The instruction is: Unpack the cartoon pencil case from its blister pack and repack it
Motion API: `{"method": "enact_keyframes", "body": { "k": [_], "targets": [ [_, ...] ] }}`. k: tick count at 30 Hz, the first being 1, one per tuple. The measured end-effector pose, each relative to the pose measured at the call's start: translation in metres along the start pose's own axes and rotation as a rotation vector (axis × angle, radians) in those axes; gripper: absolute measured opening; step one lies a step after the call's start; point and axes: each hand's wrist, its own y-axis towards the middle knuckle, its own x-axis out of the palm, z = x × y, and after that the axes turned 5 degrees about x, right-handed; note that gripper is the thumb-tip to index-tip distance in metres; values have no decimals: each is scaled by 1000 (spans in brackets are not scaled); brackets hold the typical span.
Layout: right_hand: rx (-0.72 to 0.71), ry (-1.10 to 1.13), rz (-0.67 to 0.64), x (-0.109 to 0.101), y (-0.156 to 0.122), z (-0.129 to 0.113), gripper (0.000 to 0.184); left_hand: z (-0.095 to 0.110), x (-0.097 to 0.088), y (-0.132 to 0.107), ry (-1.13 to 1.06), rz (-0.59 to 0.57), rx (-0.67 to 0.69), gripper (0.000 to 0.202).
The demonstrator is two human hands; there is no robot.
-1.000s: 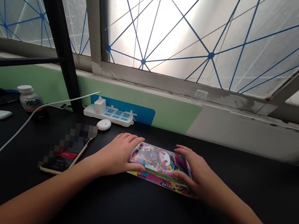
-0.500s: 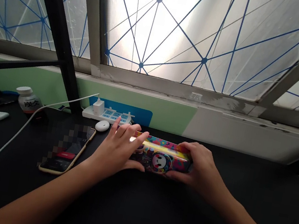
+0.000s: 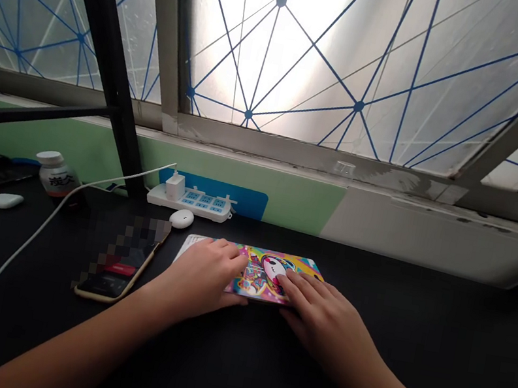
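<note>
A flat, brightly printed box [image 3: 271,267] with a cartoon face lies on the black desk [image 3: 411,352] in front of me. My left hand [image 3: 203,274] rests on its left part, fingers curled over the top and thumb along the near edge. My right hand [image 3: 319,310] lies on its near right part, fingers stretched flat on the lid. A strip of white shows at the box's left end.
A phone [image 3: 121,260] lies left of the box, its white cable [image 3: 21,247] running toward me. Behind are a white power strip [image 3: 191,199], a small white oval case [image 3: 181,218], a white bottle [image 3: 56,173] and another white case [image 3: 2,200]. A black post [image 3: 107,62] stands at the back left.
The box was flat, then tipped up on its long edge between both hands, and now lies flat again with another face up. My right hand moved from its end onto the top.
</note>
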Motion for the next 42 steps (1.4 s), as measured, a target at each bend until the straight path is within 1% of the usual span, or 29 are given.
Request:
{"method": "enact_keyframes", "body": {
  "k": [2, 3, 5, 7, 8, 11, 15, 19, 24, 26, 27, 29, 31, 32, 34, 36, 37, 39, 42],
  "targets": [
    [0, 14, -27, 4, 3, -2, 48, 0, 4, 0, -19, 1, 16, 47],
    [-8, 23, -42, 7, 5, -3, 52, 0, 7, 0, -35, 8, 18, 54],
    [-46, 48, -75, 11, 10, -5, 61, -3, 14, -1, -77, 14, -9, 75],
    [-78, 77, -102, 16, 15, -7, 70, -8, 21, -3, -130, -26, -58, 94],
    [-81, 90, -114, 19, 17, -8, 73, -11, 24, -3, -157, -59, -82, 101],
    [-64, 134, -162, 20, 20, -8, 72, -20, 30, -5, -216, -137, -113, 108],
    [-17, 206, -271, 13, 18, 0, 70, -27, 31, -4, -234, -142, -103, 110],
    [56, 268, -360, 3, 7, 20, 66, -29, 30, -4, -243, -140, -95, 111],
    [126, 265, -398, -8, -15, 59, 58, -31, 27, -5, -257, -170, -97, 112],
    [146, 225, -393, -12, -19, 65, 55, -31, 26, -5, -270, -184, -86, 111],
    [155, 201, -369, -13, -18, 64, 57, -32, 25, -5, -276, -187, -79, 110],
    [153, 160, -296, -15, -11, 52, 66, -32, 23, -5, -283, -179, -69, 105],
    [111, 144, -238, -13, 3, 30, 79, -32, 22, -6, -289, -171, -69, 97],
    [74, 144, -236, -10, 11, 17, 83, -32, 22, -6, -293, -172, -70, 94],
    [16, 137, -245, -1, 26, -5, 84, -33, 22, -6, -303, -186, -69, 89],
    [-27, 126, -253, 11, 36, -17, 77, -35, 23, -6, -308, -201, -80, 85],
    [-39, 122, -250, 17, 37, -19, 72, -36, 24, -6, -310, -207, -91, 84],
    [-46, 119, -230, 25, 33, -14, 66, -39, 25, -5, -314, -216, -117, 83],
    [-35, 117, -183, 29, 11, 9, 66, -42, 27, -4, -317, -237, -129, 83]
  ]
}}
